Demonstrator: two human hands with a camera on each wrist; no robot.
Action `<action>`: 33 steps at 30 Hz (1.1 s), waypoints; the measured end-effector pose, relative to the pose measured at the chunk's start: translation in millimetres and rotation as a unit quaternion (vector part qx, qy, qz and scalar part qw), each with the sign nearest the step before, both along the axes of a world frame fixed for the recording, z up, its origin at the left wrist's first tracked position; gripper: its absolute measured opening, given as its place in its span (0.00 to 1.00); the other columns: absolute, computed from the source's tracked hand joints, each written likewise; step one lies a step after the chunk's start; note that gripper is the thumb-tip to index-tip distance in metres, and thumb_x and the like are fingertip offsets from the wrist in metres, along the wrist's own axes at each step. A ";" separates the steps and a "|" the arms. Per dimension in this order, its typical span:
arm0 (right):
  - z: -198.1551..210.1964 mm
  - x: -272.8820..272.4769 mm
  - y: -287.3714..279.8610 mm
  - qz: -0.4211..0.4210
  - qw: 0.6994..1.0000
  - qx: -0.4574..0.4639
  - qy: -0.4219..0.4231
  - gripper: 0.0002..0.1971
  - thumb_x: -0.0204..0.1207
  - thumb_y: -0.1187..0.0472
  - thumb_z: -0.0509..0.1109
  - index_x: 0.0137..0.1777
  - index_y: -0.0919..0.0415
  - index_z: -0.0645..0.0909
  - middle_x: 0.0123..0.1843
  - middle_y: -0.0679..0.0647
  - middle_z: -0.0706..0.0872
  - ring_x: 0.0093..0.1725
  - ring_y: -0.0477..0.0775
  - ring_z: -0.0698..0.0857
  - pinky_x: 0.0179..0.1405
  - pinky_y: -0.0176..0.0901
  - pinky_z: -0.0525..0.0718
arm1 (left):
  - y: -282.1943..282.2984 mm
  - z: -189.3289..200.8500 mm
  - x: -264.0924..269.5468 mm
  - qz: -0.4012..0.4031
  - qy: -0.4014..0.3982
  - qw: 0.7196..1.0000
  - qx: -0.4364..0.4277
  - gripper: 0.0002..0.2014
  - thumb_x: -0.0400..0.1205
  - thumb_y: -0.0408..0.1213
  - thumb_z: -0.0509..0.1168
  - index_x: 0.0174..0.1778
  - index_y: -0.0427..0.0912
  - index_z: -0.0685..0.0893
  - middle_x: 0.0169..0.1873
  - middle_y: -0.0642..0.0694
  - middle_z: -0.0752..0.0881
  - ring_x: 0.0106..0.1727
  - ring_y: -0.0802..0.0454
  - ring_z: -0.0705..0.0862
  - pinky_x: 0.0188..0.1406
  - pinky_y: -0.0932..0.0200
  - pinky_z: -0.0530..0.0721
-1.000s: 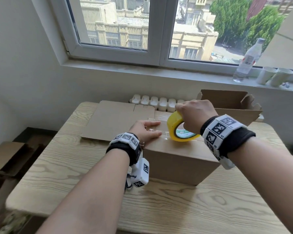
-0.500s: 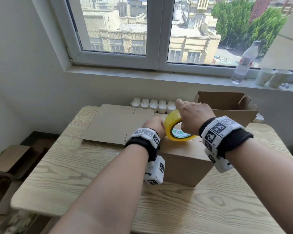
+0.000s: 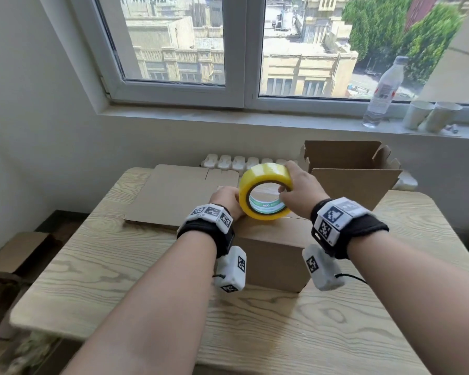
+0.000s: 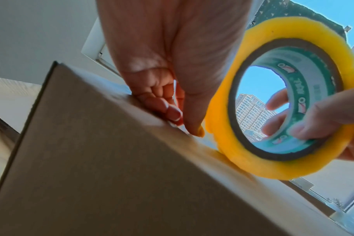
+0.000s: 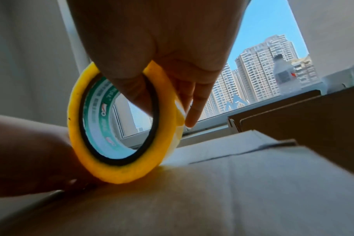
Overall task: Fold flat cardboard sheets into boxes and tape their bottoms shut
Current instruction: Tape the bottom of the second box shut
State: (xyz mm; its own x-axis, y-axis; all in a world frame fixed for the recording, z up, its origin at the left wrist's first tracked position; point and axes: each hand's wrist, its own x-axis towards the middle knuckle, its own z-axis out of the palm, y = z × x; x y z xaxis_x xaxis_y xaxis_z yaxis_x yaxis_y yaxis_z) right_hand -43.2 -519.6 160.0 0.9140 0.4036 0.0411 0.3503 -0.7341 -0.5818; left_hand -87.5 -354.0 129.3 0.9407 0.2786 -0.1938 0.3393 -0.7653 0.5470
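A folded brown cardboard box [image 3: 271, 255] stands on the wooden table [image 3: 119, 266], closed flaps facing up. My right hand [image 3: 301, 185] grips the yellow tape roll [image 3: 266, 169], thumb through its core, and holds it upright on the box top [image 5: 232, 183]. The roll [image 5: 119, 172] touches the cardboard at its lower rim. My left hand [image 3: 224, 197] sits just left of the roll at the box's top edge [image 4: 111, 159]. Its fingers [image 4: 168, 108] are curled and seem to pinch the clear tape strip beside the roll [image 4: 293, 28].
A flat cardboard sheet [image 3: 173, 196] lies behind the box on the left. An open finished box [image 3: 358, 180] stands at the back right. A water bottle [image 3: 385, 93] and paper cups [image 3: 431, 115] sit on the windowsill. Cardboard scraps [image 3: 11, 255] lie on the floor, left.
My left hand left its flat press on the box top, slid right to the roll and curled. My right hand raised the roll, shifted it slightly left and turned its core toward me.
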 end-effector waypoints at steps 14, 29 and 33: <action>25.3 4.8 -36.0 0.019 0.963 -0.214 -0.166 0.11 0.70 0.66 0.62 0.50 0.53 0.69 0.42 0.49 0.78 0.43 0.59 0.79 0.38 0.46 0.72 | 3.1 0.3 2.8 0.008 0.017 1.000 0.001 0.07 0.75 0.44 0.75 0.35 0.50 0.84 0.42 0.52 0.87 0.49 0.53 0.84 0.47 0.61 0.79; 39.2 -4.7 -32.9 0.082 0.904 -0.332 -0.258 0.09 0.75 0.66 0.60 0.46 0.52 0.64 0.41 0.47 0.72 0.50 0.55 0.81 0.36 0.46 0.70 | -13.7 -10.3 6.8 0.021 0.018 0.996 0.084 0.19 0.72 0.58 0.74 0.38 0.42 0.87 0.42 0.46 0.88 0.46 0.47 0.87 0.47 0.56 0.85; 39.0 -7.8 -28.2 0.087 0.901 -0.336 -0.261 0.09 0.75 0.65 0.60 0.47 0.52 0.65 0.47 0.49 0.79 0.51 0.55 0.81 0.36 0.46 0.71 | -17.2 -9.1 9.5 0.004 0.039 0.993 0.116 0.21 0.74 0.57 0.72 0.46 0.41 0.86 0.45 0.45 0.88 0.49 0.46 0.86 0.48 0.55 0.85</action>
